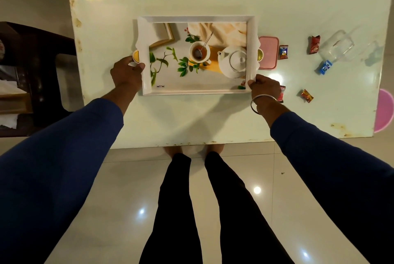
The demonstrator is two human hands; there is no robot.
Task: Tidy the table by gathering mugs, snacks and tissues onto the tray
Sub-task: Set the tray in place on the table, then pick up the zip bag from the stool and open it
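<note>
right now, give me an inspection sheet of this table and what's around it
surface: pale glossy table, rust-coloured stains along its edges
job's things: white tray with a printed teapot picture, nothing loaded on it; five wrapped snacks to its right; no mugs or tissues seen
clutter: pink lidded box by the tray's right edge; clear container lying on its side; pink round thing at the table's right edge
hands: left hand grips the tray's left side, right hand its near right corner
cables: nothing seen
surroundings: shiny tiled floor; dark furniture to the left
</note>
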